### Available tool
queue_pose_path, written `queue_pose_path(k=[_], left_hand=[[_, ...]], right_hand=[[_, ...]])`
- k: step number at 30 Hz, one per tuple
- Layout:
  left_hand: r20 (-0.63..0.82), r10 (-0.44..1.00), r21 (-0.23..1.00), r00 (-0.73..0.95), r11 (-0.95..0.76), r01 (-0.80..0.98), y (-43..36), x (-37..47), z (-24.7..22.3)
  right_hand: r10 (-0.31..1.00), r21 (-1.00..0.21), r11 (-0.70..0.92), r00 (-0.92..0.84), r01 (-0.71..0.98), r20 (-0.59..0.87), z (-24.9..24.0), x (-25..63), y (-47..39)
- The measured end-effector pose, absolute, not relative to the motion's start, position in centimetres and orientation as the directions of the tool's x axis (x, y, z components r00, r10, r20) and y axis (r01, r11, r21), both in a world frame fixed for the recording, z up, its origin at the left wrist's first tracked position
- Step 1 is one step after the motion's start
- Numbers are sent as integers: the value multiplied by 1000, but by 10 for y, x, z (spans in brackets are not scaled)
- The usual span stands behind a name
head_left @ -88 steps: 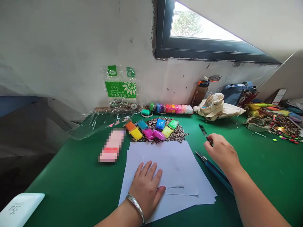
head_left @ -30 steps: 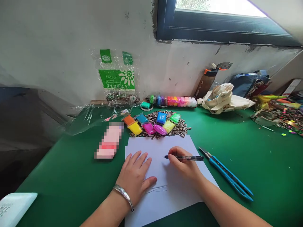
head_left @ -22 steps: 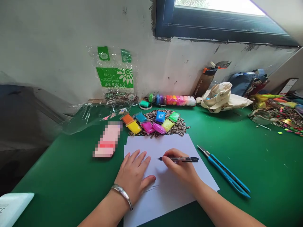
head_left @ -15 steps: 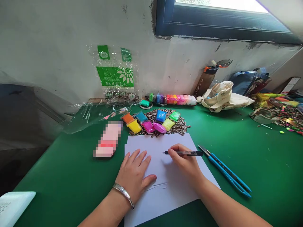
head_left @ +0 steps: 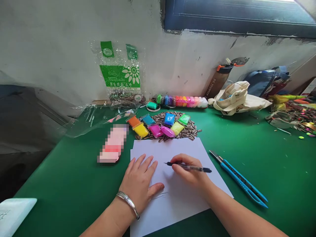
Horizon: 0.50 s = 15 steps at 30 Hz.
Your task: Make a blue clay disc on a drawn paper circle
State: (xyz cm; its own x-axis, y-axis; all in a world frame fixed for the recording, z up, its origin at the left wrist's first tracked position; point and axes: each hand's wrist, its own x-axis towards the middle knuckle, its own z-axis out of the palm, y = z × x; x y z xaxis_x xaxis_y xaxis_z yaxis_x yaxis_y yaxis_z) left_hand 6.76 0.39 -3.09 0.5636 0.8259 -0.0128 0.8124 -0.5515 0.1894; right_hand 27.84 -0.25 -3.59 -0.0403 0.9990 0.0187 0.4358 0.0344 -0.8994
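Observation:
White paper (head_left: pixel 172 210) lies on the green table, with a few faint lines near its middle. My left hand (head_left: pixel 139 182), a silver bangle at its wrist, rests flat on the left part of the paper with fingers spread. Over the right part, my right hand (head_left: pixel 191 171) grips a black pen (head_left: pixel 195 168), its tip pointing left. Packets of coloured clay, among them a yellow packet (head_left: pixel 140 130) and a blue packet (head_left: pixel 169 119), lie on a heap of striped seeds (head_left: pixel 195 131) just beyond the paper's far edge.
To the right lies a blue cutter (head_left: pixel 242 181). A blurred pink object (head_left: pixel 113 144) sits at the left. Along the wall are a clear seed bag (head_left: pixel 120 75), a row of coloured clay (head_left: pixel 185 101), a brown bottle (head_left: pixel 218 80) and a cream cloth bag (head_left: pixel 237 98).
My right hand has shifted slightly left with the pen, whose back end now tilts lower. The left hand stays on the paper. The view has shifted a little.

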Motion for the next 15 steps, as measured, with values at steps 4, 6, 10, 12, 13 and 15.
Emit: queue_pose_path(k=[4, 6, 10, 12, 13, 15], left_hand=[[12, 826, 190, 564, -556, 809, 3, 67, -32], [16, 826, 193, 564, -556, 809, 3, 67, -32], [28, 826, 208, 564, -556, 805, 2, 66, -34], [33, 830, 210, 557, -551, 808, 2, 66, -35], [32, 832, 211, 554, -547, 810, 2, 66, -35], [24, 835, 214, 550, -541, 813, 1, 66, -34]], right_hand=[[999, -911, -33, 10, 410, -32, -35, 283, -2], [1000, -874, 15, -24, 485, 4, -35, 281, -2], [984, -794, 153, -162, 588, 70, -33, 276, 0], [981, -781, 167, -184, 602, 68, -32, 275, 0], [981, -781, 164, -184, 603, 64, -31, 275, 1], [983, -784, 150, -176, 602, 53, -29, 275, 1]])
